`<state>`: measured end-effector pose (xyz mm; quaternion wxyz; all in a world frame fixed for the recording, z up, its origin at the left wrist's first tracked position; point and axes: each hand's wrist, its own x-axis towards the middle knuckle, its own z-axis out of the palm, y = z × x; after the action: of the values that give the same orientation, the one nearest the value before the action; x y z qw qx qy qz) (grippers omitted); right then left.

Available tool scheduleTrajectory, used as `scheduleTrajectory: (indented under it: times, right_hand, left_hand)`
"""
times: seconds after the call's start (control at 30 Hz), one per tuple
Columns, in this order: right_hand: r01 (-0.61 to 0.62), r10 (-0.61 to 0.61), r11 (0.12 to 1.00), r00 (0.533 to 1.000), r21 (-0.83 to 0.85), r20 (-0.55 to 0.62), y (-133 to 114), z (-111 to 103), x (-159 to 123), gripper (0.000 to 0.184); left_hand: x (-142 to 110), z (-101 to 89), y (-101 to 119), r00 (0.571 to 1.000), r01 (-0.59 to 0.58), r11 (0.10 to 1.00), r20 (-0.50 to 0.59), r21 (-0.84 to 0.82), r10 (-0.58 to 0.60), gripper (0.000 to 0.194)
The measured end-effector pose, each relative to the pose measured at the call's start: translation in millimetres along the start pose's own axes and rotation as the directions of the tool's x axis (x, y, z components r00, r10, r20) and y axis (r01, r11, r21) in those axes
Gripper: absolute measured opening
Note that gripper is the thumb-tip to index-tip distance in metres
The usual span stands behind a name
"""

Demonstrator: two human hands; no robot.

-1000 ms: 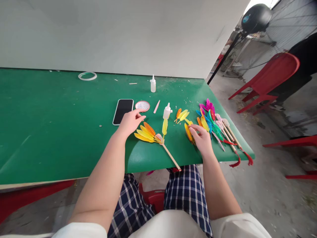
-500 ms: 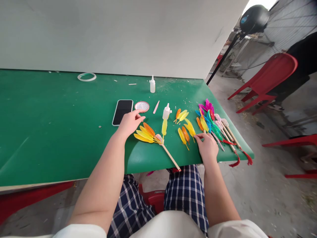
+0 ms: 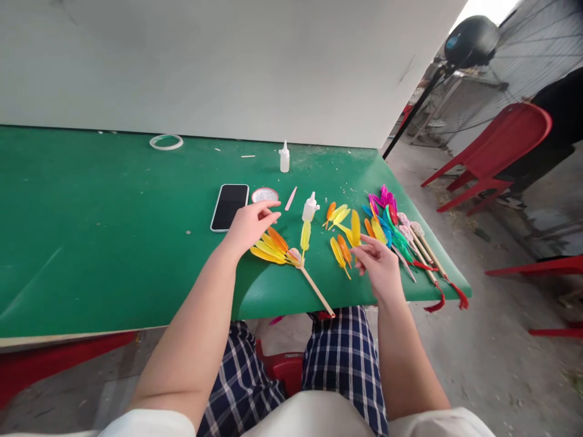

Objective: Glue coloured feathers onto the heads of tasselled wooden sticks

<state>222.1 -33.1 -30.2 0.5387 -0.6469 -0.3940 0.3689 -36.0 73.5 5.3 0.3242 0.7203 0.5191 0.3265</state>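
Observation:
My right hand pinches a yellow feather, which stands up from the fingertips. Just left of it, small yellow and orange feathers lie on the green tabletop. My left hand hovers empty, fingers stretched out and apart, over the near edge of a small round dish. Below it lies a wooden stick with yellow and orange feathers fanned to the left of a pale pink flower. One yellow-green feather points upward from that flower.
White squeeze bottles, pink tweezers, a phone and a tape roll are on the table. Colourful feathered sticks with red tassels lie at the right edge. Red chairs and a fan stand beyond.
My right hand has lifted one yellow feather from the table and turned it upright. My left hand has shifted slightly, its fingers reaching further right. The whole view has moved a little.

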Motion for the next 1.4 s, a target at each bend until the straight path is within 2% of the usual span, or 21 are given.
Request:
scheduleTrajectory:
  times: [0.07,0.17,0.23,0.33,0.37,0.43,0.47,0.53,0.6,0.7,0.77,0.87,0.93,1.0,1.1,1.17,1.23,1.4]
  right_hand:
    - [-0.027,0.015,0.997,0.986,0.07,0.163,-13,17,-2,0.047]
    - [-0.019,-0.004,0.997,0.949,0.072,0.315,-31,45,-1,0.038]
    - [0.012,-0.033,0.998,0.917,0.057,0.397,-41,60,5,0.034]
    - [0.125,-0.085,0.991,0.857,-0.046,0.508,-54,73,27,0.033]
    - [0.199,-0.123,0.975,0.857,-0.101,0.501,-58,74,37,0.032]
    - [0.372,-0.293,0.907,0.895,-0.199,0.337,-61,75,59,0.03]
    - [0.435,-0.371,0.868,0.888,-0.239,0.269,-59,76,70,0.032]
    - [0.49,-0.416,0.83,0.862,-0.267,0.29,-50,78,87,0.048]
    - [0.498,-0.385,0.814,0.848,-0.298,0.364,-36,83,96,0.07]
    - [0.477,-0.33,0.817,0.847,-0.323,0.416,-16,91,101,0.074]
    - [0.48,-0.31,0.799,0.845,-0.361,0.436,-9,95,102,0.059]
    - [0.502,-0.297,0.759,0.834,-0.416,0.464,-9,97,103,0.03]
    - [0.458,-0.272,0.793,0.857,-0.402,0.439,-13,96,103,0.025]
    - [0.387,-0.257,0.876,0.879,-0.286,0.402,-18,94,101,0.029]
    - [0.28,-0.259,0.96,0.888,-0.001,0.38,-28,88,97,0.034]
    - [0.199,-0.236,0.971,0.892,0.133,0.386,-34,83,94,0.038]
    - [0.146,-0.213,0.97,0.897,0.196,0.387,-39,79,91,0.041]
    - [0.078,-0.192,0.938,0.927,0.338,0.321,-41,76,91,0.032]
  left_hand:
    - [-6,8.3,16,0.996,-0.008,0.984,0.09,-0.18,0.024,0.038]
    - [-12,25.3,33,0.972,0.003,0.926,0.218,-0.377,0.085,0.039]
    - [-13,34.4,37,0.977,0.023,0.887,0.199,-0.462,0.078,0.036]
    - [-8,37.1,32,0.994,0.098,0.828,0.092,-0.552,-0.056,0.032]
    - [-6,35.0,29,0.993,0.117,0.806,0.053,-0.58,-0.106,0.032]
    - [-3,28.2,23,0.984,0.133,0.759,-0.009,-0.637,-0.18,0.033]
    - [-1,24.3,19,0.979,0.134,0.736,-0.028,-0.663,-0.204,0.033]
    - [1,17.3,13,0.97,0.133,0.706,-0.057,-0.696,-0.238,0.034]
    - [2,13.2,9,0.963,0.118,0.708,-0.093,-0.696,-0.252,0.035]
    - [0,14.0,7,0.964,0.051,0.76,-0.166,-0.648,-0.206,0.039]
    - [-3,18.3,9,0.973,-0.013,0.812,-0.196,-0.583,-0.125,0.04]
    - [-12,27.4,15,0.974,-0.155,0.905,-0.215,-0.396,0.072,0.033]
    - [-18,33.4,16,0.954,-0.267,0.937,-0.202,-0.226,0.223,0.025]
    - [-22,38.8,16,0.928,-0.353,0.931,-0.166,-0.095,0.335,0.02]
    - [-24,45.1,13,0.876,-0.457,0.887,-0.141,0.06,0.461,0.023]
    - [-25,48.0,12,0.837,-0.503,0.848,-0.15,0.164,0.526,0.03]
    - [-25,50.0,12,0.813,-0.521,0.821,-0.159,0.233,0.56,0.037]
    - [-25,52.3,12,0.774,-0.554,0.791,-0.187,0.26,0.604,0.044]
